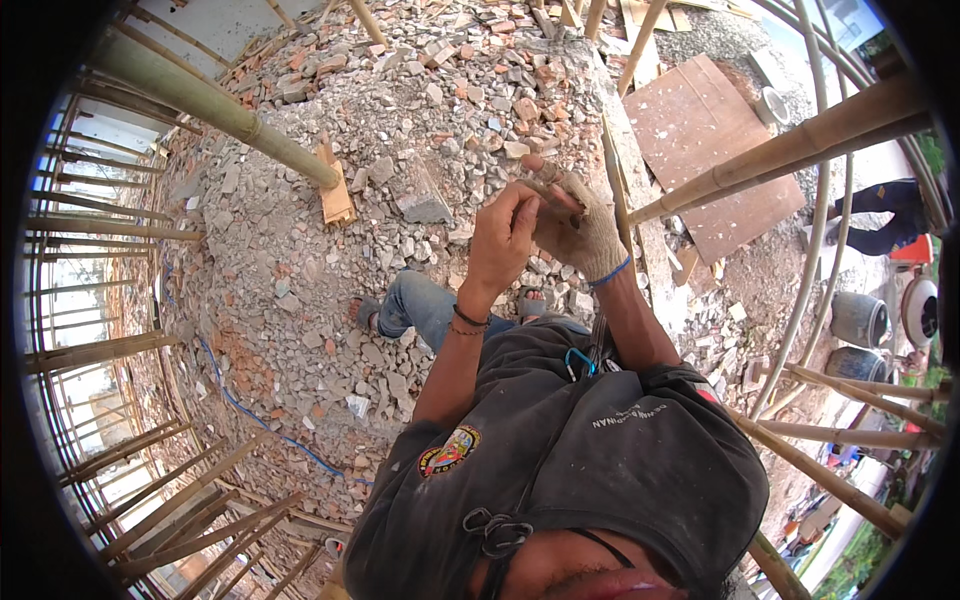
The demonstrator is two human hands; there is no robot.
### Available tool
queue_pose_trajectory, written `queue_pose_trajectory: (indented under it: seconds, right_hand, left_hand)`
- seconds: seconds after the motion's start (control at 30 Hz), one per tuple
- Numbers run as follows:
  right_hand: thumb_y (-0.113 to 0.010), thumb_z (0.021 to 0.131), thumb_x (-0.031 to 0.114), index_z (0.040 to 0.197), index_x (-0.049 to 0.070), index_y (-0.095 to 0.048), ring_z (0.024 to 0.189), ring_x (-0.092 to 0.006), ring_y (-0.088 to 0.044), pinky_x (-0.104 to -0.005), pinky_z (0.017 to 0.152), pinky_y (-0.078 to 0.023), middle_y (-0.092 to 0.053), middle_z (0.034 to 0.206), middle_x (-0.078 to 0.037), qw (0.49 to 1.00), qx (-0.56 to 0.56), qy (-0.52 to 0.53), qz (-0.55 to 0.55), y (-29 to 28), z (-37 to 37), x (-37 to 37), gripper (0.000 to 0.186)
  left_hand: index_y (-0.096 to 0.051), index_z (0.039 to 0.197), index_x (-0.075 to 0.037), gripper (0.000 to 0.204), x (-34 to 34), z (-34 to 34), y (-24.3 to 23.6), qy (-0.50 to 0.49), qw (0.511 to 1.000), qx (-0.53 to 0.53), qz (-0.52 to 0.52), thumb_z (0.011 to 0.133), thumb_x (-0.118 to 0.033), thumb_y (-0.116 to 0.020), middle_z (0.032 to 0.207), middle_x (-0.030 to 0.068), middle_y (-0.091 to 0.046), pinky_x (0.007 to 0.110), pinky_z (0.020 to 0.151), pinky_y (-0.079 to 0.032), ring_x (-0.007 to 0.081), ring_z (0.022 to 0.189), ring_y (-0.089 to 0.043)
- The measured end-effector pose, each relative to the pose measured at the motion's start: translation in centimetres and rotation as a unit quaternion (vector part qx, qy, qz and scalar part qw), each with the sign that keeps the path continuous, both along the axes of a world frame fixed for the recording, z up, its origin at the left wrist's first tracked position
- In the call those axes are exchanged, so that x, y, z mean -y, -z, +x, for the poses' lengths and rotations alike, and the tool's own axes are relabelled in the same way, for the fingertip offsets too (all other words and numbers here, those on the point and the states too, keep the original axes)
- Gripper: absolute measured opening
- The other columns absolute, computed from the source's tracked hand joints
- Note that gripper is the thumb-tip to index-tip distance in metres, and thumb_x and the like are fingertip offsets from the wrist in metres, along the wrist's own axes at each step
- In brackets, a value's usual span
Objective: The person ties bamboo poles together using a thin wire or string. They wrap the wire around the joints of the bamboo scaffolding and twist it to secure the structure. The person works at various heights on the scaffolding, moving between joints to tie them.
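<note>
Glove [600, 248] | left grip [504, 236] pinching it | right grip [574, 218] loosely spread | rubble ground [290, 250], bamboo poles [220, 115]

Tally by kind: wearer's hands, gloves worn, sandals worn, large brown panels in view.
Hands: 2 (left hand, right hand)
Knitted work glove: 1
Grey sandals: 2
Large brown panel: 1
Total: 6
</note>
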State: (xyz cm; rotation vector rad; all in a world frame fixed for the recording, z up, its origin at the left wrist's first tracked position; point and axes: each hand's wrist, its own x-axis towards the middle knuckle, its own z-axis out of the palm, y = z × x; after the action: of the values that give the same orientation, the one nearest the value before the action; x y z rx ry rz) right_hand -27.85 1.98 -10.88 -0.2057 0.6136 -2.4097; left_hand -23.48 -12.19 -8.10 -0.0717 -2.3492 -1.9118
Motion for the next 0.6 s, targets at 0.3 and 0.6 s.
queue_pose_trajectory:
  seconds: [0.3,0.6]
  right_hand:
    - [-0.066,0.094,0.026,0.125,0.005,-0.060,0.098,-0.0135,-0.059,-0.0336,0.088,-0.048,-0.066,0.108,-0.007,0.964,-0.142,0.075,0.210,1.2,0.1,-0.8,0.037]
    - [-0.076,0.080,0.009,0.085,0.006,-0.070,0.073,-0.0204,-0.067,-0.0302,0.065,-0.053,-0.067,0.081,-0.006,0.647,-0.522,0.143,0.537,-3.4,-1.5,-1.9,0.008]
  left_hand:
    - [-0.061,0.093,-0.001,0.019,0.2,0.1,0.6,-0.033,0.999,-0.001,-0.040,0.101,-0.017,-0.055,0.074,0.0060,-0.062,0.029,0.055,-0.039,0.0103,0.060,-0.047]
    - [-0.064,0.102,-0.001,0.029,3.1,-0.3,3.2,0.088,0.991,0.088,-0.044,0.104,-0.027,-0.051,0.070,-0.0012,-0.051,0.028,0.061,-0.039,0.0085,0.066,-0.044]
